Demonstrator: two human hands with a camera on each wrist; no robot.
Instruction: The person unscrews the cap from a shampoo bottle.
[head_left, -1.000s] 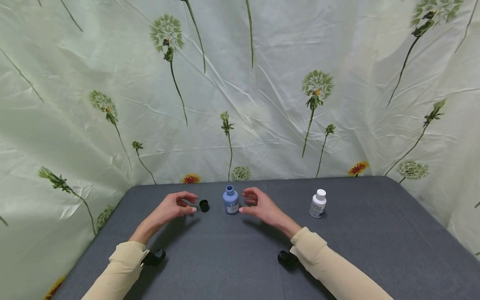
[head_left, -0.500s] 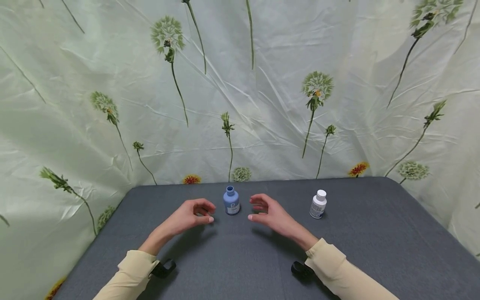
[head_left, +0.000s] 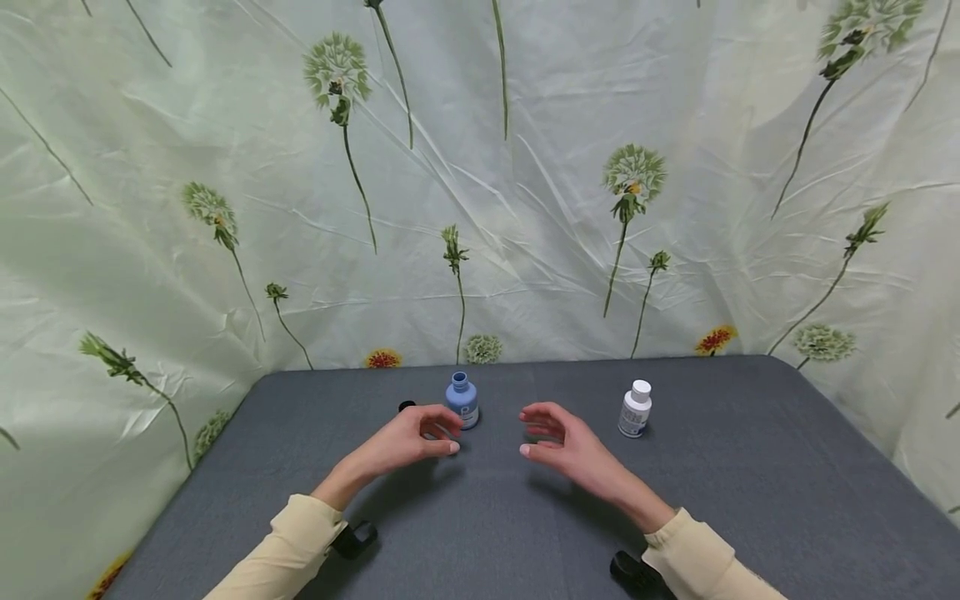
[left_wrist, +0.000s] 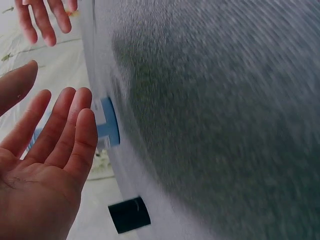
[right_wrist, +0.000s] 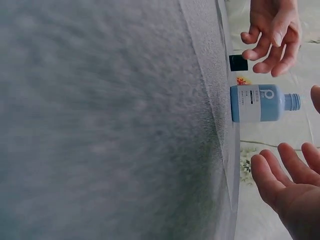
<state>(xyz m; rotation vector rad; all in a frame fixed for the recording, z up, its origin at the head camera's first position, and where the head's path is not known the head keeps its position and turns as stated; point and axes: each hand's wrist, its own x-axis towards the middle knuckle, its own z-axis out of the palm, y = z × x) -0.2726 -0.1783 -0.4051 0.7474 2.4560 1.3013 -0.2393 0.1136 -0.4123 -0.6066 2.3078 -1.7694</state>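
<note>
Upright near the back of the table stands a blue bottle (head_left: 462, 398), its threaded neck uncapped, as the right wrist view also shows. My left hand (head_left: 418, 437) hovers in front of it, fingers loosely bent and holding nothing. Behind that hand a black cap (left_wrist: 129, 215) sits on the cloth, mostly hidden in the head view. To the bottle's right my right hand (head_left: 564, 442) is held in the air, apart from everything, its fingers relaxed. In the left wrist view the left fingers partly cover the bottle.
A white bottle (head_left: 635, 409) with a white lid stands farther right on the dark grey tabletop (head_left: 735, 467). Behind the table hangs a pale curtain (head_left: 525, 208) printed with dandelions. Black wrist devices are strapped at both cuffs.
My left hand has moved right and toward the front, from beside the cap to before the blue bottle. My right hand has drawn away from the bottle, rightward and nearer. Both bottles stay put.
</note>
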